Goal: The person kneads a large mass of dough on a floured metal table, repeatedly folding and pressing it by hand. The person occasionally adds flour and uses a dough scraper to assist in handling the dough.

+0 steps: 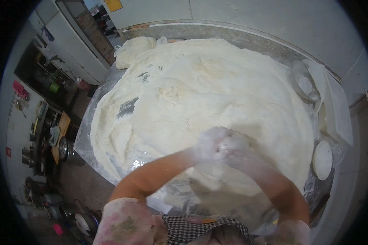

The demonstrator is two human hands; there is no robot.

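Observation:
My left hand (208, 144) and my right hand (234, 150) meet above the near middle of a broad spread of pale flour (184, 113). Both are coated white and blurred by motion. Their fingers overlap, so I cannot make out whether anything lies between them. A shadow falls on the flour just beyond my right hand. Beneath the flour is a metal-topped table (87, 131), its dark surface showing through in patches on the left and close to my body. I wear a checked apron (184, 229).
A plastic bag of pale flour or dough (135, 50) sits at the table's back left corner. Along the right edge are a round sieve or bowl (305, 81), a white rectangular tub (337, 104) and a round white dish (322, 160). Pots and a wooden board (63, 125) stand left.

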